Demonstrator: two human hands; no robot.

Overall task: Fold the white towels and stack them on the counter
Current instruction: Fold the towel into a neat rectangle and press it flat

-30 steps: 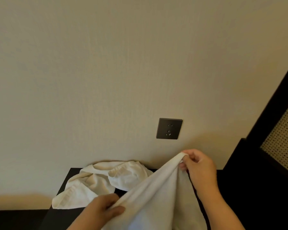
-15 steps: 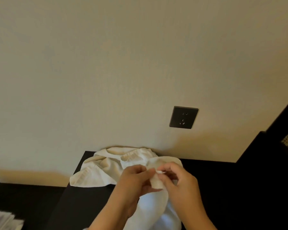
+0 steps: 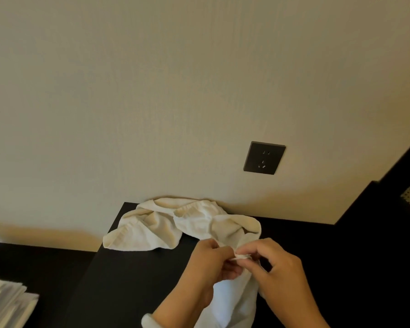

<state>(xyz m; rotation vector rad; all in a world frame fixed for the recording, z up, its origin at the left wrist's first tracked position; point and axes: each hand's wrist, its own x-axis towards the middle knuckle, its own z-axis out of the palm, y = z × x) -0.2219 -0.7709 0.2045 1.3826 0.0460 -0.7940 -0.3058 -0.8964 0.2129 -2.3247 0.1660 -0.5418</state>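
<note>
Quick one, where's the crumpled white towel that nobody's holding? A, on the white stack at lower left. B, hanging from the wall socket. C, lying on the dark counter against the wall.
C: the crumpled towel lies on the dark counter, its far edge at the wall, below the socket.

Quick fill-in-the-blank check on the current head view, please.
The held towel is pinched by ____ hands: left hand and right hand.
The crumpled towel lies on the counter, its far edge against the ____.
The dark outlet sits ____ counter level, right of the crumpled towel.
Missing: both; wall; above.
</note>
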